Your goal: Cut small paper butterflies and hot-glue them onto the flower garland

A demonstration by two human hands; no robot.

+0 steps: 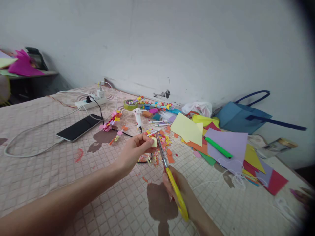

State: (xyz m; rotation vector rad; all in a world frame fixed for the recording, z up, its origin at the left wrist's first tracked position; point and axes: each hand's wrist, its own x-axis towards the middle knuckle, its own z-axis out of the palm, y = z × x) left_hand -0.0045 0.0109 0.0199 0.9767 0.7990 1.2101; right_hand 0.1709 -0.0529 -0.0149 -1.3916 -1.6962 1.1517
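My left hand [135, 150] pinches a small pale yellow piece of paper [154, 142] above the patterned surface. My right hand [179, 188] grips yellow-handled scissors [172, 180], whose blades point up to the paper and meet its edge. Below the paper lies a heap of small coloured scraps [157, 154]. Both hands are closed around what they hold.
Sheets of coloured paper [221, 144] with a green marker [218, 147] spread to the right, next to a blue bag [238, 114]. A white glue gun [138, 117], tape roll [130, 105] and pens lie behind. A phone [80, 127] and power strip [91, 102] with cables lie left.
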